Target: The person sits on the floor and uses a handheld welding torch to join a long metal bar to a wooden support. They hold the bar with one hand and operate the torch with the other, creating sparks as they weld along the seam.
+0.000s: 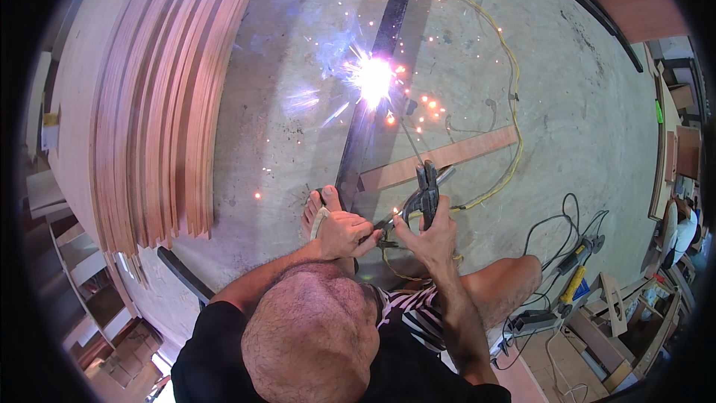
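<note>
In my right hand (431, 242) is a dark electrode holder (427, 188), its jaws clamping a thin welding rod (411, 139). The rod slants up and left toward a blinding welding arc (373, 80) on a long dark metal bar (389, 30). Orange sparks scatter around the glare, which hides the spot where rod and bar meet. My left hand (344, 235) is closed, close to the bar's near end; a pale strip shows beside its knuckles, and what its fingers grip I cannot make out. A bare foot (322, 205) rests beside the bar.
A reddish wooden strip (447, 155) lies across the concrete floor right of the bar. A yellow cable (512, 75) loops around it. Tall stacked wood boards (160, 104) fill the left side. At right lie a corded power tool (578, 255) and a yellow-bodied tool (573, 285).
</note>
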`<control>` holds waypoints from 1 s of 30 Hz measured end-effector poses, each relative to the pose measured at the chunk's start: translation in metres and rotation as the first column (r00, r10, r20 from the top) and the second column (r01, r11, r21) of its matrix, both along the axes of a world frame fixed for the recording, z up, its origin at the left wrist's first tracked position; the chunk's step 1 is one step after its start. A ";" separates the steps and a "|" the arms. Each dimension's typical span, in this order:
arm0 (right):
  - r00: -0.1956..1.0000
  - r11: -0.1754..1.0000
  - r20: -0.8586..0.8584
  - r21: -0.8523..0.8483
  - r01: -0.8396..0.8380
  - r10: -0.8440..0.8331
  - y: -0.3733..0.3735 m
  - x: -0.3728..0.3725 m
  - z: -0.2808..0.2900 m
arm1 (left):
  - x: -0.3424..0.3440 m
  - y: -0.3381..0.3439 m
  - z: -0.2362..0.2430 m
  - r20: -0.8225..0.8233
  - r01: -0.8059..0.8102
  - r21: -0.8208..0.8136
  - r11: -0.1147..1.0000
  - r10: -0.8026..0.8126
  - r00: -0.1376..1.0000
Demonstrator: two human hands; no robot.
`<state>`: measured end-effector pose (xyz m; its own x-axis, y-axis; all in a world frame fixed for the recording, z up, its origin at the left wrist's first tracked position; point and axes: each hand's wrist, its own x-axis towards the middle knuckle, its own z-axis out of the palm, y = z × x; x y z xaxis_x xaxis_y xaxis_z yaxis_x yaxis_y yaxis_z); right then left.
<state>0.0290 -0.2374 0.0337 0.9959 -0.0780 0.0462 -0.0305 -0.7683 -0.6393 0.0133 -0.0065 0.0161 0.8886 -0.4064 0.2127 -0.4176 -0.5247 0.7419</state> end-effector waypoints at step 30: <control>0.923 0.977 -0.376 0.215 0.003 0.080 0.004 0.023 0.054 | -0.004 0.004 0.002 -0.032 -0.021 -0.023 1.000 0.020 0.999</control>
<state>0.0523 -0.2333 0.0875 0.9369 -0.0059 -0.3494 -0.2761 -0.6253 -0.7299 0.0098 -0.0030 0.0181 0.9032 -0.3831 0.1936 -0.3829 -0.5151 0.7669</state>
